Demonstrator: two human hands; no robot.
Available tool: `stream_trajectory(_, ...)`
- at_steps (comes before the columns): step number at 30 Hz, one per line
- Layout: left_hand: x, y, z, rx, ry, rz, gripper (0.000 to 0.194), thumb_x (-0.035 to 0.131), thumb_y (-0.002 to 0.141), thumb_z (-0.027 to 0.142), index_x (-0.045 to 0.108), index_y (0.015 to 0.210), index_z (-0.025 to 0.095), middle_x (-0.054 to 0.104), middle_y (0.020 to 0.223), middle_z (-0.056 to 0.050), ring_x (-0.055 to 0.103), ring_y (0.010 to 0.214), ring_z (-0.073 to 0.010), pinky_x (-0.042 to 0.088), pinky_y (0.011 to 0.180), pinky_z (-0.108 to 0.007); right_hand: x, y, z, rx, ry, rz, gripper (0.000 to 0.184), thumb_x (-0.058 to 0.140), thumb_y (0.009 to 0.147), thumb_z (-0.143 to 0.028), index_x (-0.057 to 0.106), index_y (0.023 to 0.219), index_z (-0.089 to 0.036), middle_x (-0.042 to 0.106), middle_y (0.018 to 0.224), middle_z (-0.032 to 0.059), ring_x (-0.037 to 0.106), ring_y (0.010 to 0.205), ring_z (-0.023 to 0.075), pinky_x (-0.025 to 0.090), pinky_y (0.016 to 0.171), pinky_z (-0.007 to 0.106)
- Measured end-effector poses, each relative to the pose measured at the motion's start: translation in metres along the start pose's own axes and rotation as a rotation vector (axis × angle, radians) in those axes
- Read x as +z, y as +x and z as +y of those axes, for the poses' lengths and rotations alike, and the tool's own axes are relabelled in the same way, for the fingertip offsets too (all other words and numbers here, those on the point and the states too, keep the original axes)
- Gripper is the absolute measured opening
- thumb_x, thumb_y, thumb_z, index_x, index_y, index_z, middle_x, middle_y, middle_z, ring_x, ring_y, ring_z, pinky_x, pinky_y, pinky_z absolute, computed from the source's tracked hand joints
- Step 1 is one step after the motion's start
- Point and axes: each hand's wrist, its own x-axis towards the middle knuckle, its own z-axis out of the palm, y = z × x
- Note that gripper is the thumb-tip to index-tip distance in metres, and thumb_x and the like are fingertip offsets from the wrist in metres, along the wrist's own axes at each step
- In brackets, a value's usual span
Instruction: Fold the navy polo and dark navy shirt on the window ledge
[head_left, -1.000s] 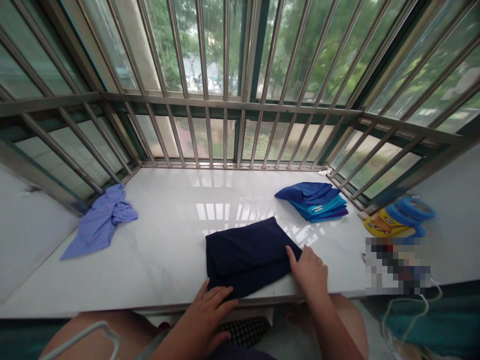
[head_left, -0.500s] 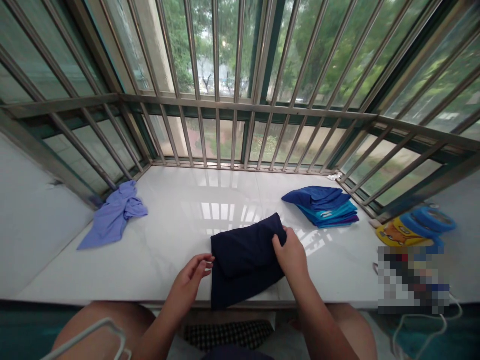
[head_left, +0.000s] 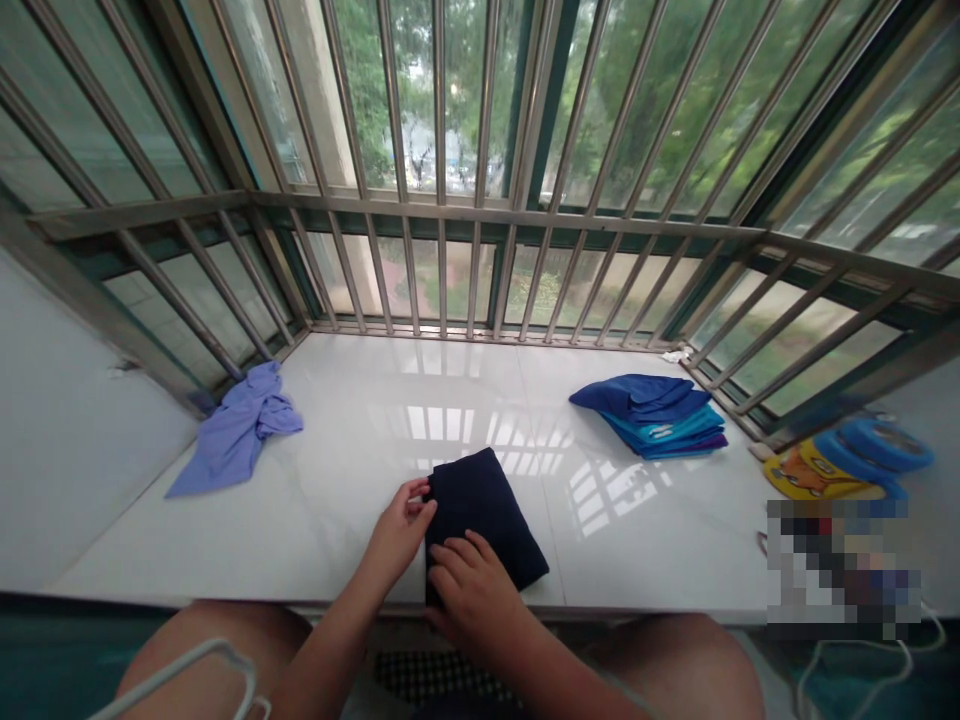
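Observation:
A dark navy garment (head_left: 487,510), folded into a narrow packet, lies near the front edge of the white marble sill (head_left: 360,460). My left hand (head_left: 401,528) pinches the packet's left edge with thumb and fingers closed on the cloth. My right hand (head_left: 472,590) lies flat on the packet's near end, fingers stretched out and pressing down. Both forearms come in from below.
A stack of folded blue and teal clothes (head_left: 656,415) sits at the right rear. A crumpled lilac garment (head_left: 240,430) lies at the left. Blue and yellow items (head_left: 847,460) rest on the ledge far right. Metal window bars (head_left: 480,230) enclose the sill.
The right half of the navy garment has been folded over to the left, making a narrower packet. My right hand moved from its right edge onto its near end.

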Motion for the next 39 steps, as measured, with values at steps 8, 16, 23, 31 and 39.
stream_trajectory(8, 0.014, 0.067, 0.046, 0.323, 0.562, 0.008, 0.027, 0.076, 0.09, 0.042, 0.078, 0.103, 0.019, 0.073, 0.115, -0.014, 0.069, 0.108, -0.029, 0.055, 0.103, -0.046, 0.013, -0.008, 0.041, 0.127, -0.084, 0.158, 0.03, 0.078, 0.099, -0.024, 0.077, 0.129, -0.027, 0.071, 0.149, 0.0118, 0.065, 0.14, 0.0332, 0.049, 0.121, 0.059)
stream_trajectory(16, -0.001, 0.057, 0.069, 0.177, 0.468, -0.153, 0.025, 0.061, 0.1, 0.046, 0.07, 0.095, 0.024, 0.078, 0.087, -0.003, 0.072, 0.082, -0.0221, 0.049, 0.077, -0.032, -0.016, -0.011, 0.023, 0.083, 0.157, 0.388, 0.037, 0.046, 0.11, -0.016, 0.067, 0.139, -0.023, 0.079, 0.134, 0.0103, 0.073, 0.127, 0.0202, 0.052, 0.122, 0.047)
stream_trajectory(23, -0.022, 0.047, 0.03, 0.145, 0.56, -0.138, 0.015, 0.063, 0.092, 0.038, 0.07, 0.09, 0.025, 0.078, 0.086, -0.003, 0.073, 0.084, -0.0236, 0.049, 0.079, -0.032, 0.003, -0.013, 0.005, 0.025, 0.051, -0.006, 0.103, 0.08, 0.089, -0.073, 0.043, 0.168, -0.018, 0.036, 0.177, 0.0203, 0.035, 0.164, 0.0398, 0.029, 0.134, 0.063)
stream_trajectory(31, -0.041, 0.038, 0.005, 0.151, 0.383, 0.017, 0.042, 0.057, 0.094, 0.065, 0.071, 0.097, 0.025, 0.074, 0.08, 0.0, 0.068, 0.073, -0.0213, 0.054, 0.073, -0.031, 0.041, -0.034, 0.02, -0.066, -0.045, 0.027, 0.046, 0.055, 0.112, -0.031, 0.059, 0.157, -0.025, 0.06, 0.162, 0.0063, 0.051, 0.155, 0.0268, 0.036, 0.134, 0.051)
stream_trajectory(39, -0.044, 0.038, -0.006, 0.161, 0.343, 0.036, 0.041, 0.058, 0.096, 0.065, 0.07, 0.094, 0.025, 0.07, 0.079, 0.002, 0.067, 0.075, -0.021, 0.051, 0.073, -0.029, -0.055, -0.02, 0.056, 0.557, 0.337, 0.424, 0.035, 0.046, 0.111, -0.038, 0.077, 0.121, -0.026, 0.085, 0.104, 0.0058, 0.083, 0.093, 0.0247, 0.067, 0.085, 0.033)
